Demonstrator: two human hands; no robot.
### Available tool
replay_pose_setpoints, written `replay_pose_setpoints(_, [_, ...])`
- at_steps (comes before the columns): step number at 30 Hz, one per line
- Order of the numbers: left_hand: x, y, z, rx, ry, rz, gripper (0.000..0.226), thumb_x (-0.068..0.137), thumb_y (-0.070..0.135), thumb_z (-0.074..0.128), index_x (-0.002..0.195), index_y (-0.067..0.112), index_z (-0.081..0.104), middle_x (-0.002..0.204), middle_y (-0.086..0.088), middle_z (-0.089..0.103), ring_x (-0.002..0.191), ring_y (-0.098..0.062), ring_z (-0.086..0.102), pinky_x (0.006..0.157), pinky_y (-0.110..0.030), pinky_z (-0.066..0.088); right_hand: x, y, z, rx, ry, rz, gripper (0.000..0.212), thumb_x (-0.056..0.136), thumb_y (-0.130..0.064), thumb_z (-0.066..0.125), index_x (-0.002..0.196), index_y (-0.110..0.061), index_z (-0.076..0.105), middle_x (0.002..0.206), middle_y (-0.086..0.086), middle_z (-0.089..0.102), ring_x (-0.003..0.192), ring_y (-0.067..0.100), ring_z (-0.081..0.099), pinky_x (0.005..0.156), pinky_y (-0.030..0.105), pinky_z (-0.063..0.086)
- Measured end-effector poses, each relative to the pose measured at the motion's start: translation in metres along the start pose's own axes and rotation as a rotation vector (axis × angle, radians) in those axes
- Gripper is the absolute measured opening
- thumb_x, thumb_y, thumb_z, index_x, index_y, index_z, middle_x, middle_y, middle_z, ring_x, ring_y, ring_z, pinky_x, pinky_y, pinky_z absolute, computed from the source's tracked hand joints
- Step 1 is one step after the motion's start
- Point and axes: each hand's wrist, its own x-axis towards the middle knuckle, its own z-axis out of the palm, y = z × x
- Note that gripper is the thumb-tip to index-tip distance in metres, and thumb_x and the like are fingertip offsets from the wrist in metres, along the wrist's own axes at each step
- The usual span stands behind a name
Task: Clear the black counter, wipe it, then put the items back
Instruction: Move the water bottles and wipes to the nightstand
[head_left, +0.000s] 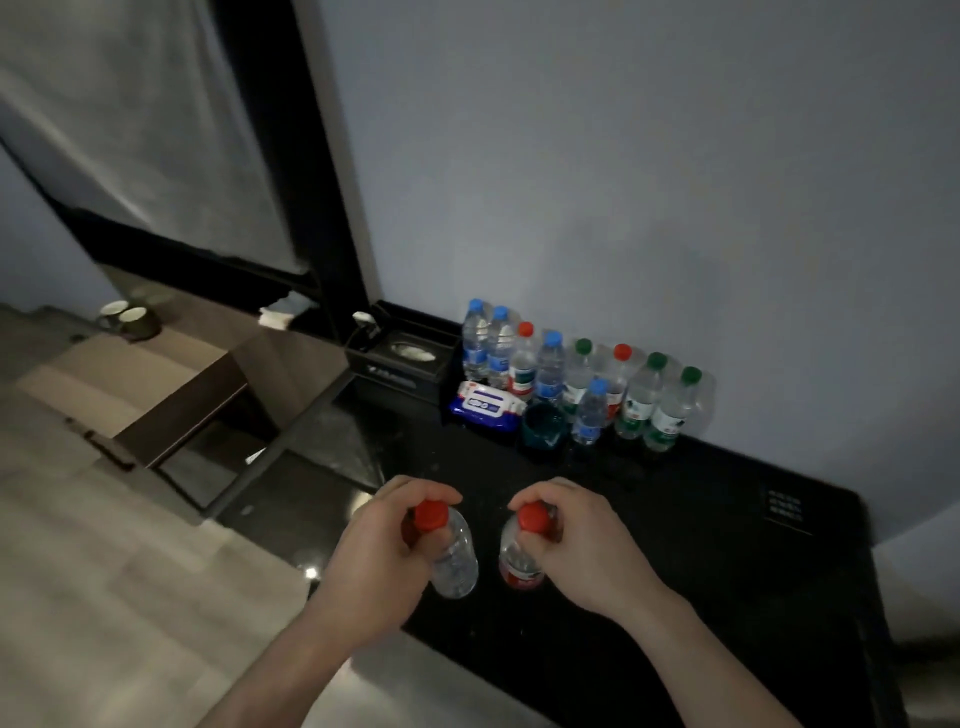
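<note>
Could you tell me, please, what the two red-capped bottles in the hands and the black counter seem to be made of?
Red-capped bottles: likely thin clear plastic, since the counter shows through their walls.
Black counter: probably polished stone or a glossy laminate, given its speckled, faintly reflective surface.

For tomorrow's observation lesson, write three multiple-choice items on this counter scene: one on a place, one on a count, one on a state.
1. Where does the wipes pack lie?
A. between the tissue box and the dark cup
B. right of all the bottles
C. on the floor

2. How many green caps show in the bottle row?
A. one
B. three
C. five

3. What is the left hand doing?
A. lying flat on the counter
B. wiping
C. gripping a red-capped bottle

Answers: 1 A, the pack lies between box and cup. 2 B, three green caps stand at the right. 3 C, its fingers curl round the neck.
</note>
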Motion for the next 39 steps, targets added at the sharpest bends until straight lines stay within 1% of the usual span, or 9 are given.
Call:
replay_pose_setpoints(4, [-0.043, -0.042, -0.061, 0.021, 0.064, -0.019, 0.042, 0.091, 0.011, 0.074, 0.107, 0.048, 0.067, 0.111, 0.028, 0.06, 0.097, 0.0, 0.064, 0.082, -0.023, 0.053, 0.0, -0.057, 0.058, -0.002, -0.02, -0.033, 0.032, 0.089, -0.028, 0.074, 0.111, -0.05, 0.064, 0.113, -0.03, 0.057, 0.105, -0.002, 0.058, 0.097, 0.031, 0.053])
replay_pose_setpoints(7, [-0.071, -0.069, -0.102, 0.061, 0.103, -0.05, 0.039, 0.093, 0.013, 0.072, 0.11, 0.048, 0.066, 0.111, 0.028, 0.059, 0.099, 0.003, 0.062, 0.08, -0.017, 0.051, 0.0, -0.098, 0.098, 0.011, -0.055, -0.084, 0.031, 0.089, -0.028, 0.074, 0.11, -0.05, 0.064, 0.112, -0.03, 0.058, 0.103, -0.005, 0.058, 0.093, 0.024, 0.051])
replay_pose_setpoints(10, [-0.092, -0.094, -0.136, 0.039, 0.172, -0.089, 0.038, 0.092, 0.011, 0.072, 0.109, 0.045, 0.068, 0.109, 0.026, 0.06, 0.088, 0.0, 0.062, 0.074, -0.019, 0.05, 0.006, -0.134, 0.128, 0.03, -0.118, -0.126, 0.031, 0.089, -0.029, 0.073, 0.11, -0.049, 0.064, 0.114, -0.03, 0.058, 0.103, -0.007, 0.058, 0.088, 0.019, 0.048])
replay_pose_setpoints(16, [-0.103, -0.139, -0.195, -0.053, 0.299, -0.2, 0.037, 0.091, 0.011, 0.075, 0.104, 0.045, 0.069, 0.108, 0.023, 0.062, 0.081, -0.009, 0.065, 0.074, -0.026, 0.055, 0.045, -0.195, 0.174, 0.041, -0.251, -0.177, 0.03, 0.09, -0.028, 0.073, 0.111, -0.048, 0.064, 0.111, -0.029, 0.06, 0.104, -0.003, 0.059, 0.093, 0.024, 0.054])
replay_pose_setpoints(20, [-0.088, -0.173, -0.232, -0.078, 0.352, -0.229, 0.034, 0.092, 0.011, 0.074, 0.105, 0.042, 0.07, 0.106, 0.024, 0.062, 0.084, -0.008, 0.066, 0.073, -0.018, 0.052, 0.091, -0.231, 0.209, 0.04, -0.301, -0.233, 0.026, 0.09, -0.028, 0.074, 0.11, -0.044, 0.065, 0.107, -0.024, 0.062, 0.097, -0.002, 0.063, 0.087, 0.021, 0.056])
replay_pose_setpoints(22, [-0.076, -0.186, -0.248, -0.055, 0.364, -0.244, 0.032, 0.093, 0.013, 0.074, 0.105, 0.042, 0.07, 0.108, 0.023, 0.062, 0.087, -0.006, 0.066, 0.074, -0.018, 0.052, 0.114, -0.245, 0.223, 0.051, -0.315, -0.257, 0.026, 0.09, -0.029, 0.075, 0.109, -0.044, 0.065, 0.11, -0.025, 0.062, 0.098, -0.003, 0.063, 0.088, 0.023, 0.057])
replay_pose_setpoints(29, [-0.006, -0.24, -0.313, -0.008, 0.391, -0.322, 0.035, 0.092, 0.015, 0.075, 0.104, 0.048, 0.068, 0.108, 0.022, 0.062, 0.08, -0.011, 0.067, 0.073, -0.033, 0.059, 0.214, -0.288, 0.262, 0.092, -0.361, -0.261, 0.028, 0.091, -0.025, 0.077, 0.111, -0.041, 0.066, 0.115, -0.027, 0.06, 0.107, -0.001, 0.062, 0.094, 0.027, 0.059])
replay_pose_setpoints(36, [0.049, -0.276, -0.375, -0.006, 0.492, -0.328, 0.032, 0.091, 0.017, 0.075, 0.103, 0.045, 0.068, 0.109, 0.02, 0.064, 0.082, -0.011, 0.066, 0.071, -0.029, 0.057, 0.31, -0.342, 0.292, 0.045, -0.418, -0.292, 0.026, 0.088, -0.03, 0.079, 0.109, -0.04, 0.067, 0.115, -0.024, 0.06, 0.103, 0.004, 0.063, 0.085, 0.019, 0.056])
replay_pose_setpoints(39, [0.07, -0.293, -0.4, 0.004, 0.525, -0.326, 0.031, 0.091, 0.018, 0.075, 0.104, 0.045, 0.069, 0.108, 0.02, 0.064, 0.082, -0.01, 0.067, 0.07, -0.026, 0.055, 0.341, -0.362, 0.306, 0.029, -0.411, -0.323, 0.025, 0.086, -0.031, 0.079, 0.108, -0.038, 0.067, 0.115, -0.023, 0.061, 0.107, 0.002, 0.061, 0.09, 0.02, 0.054])
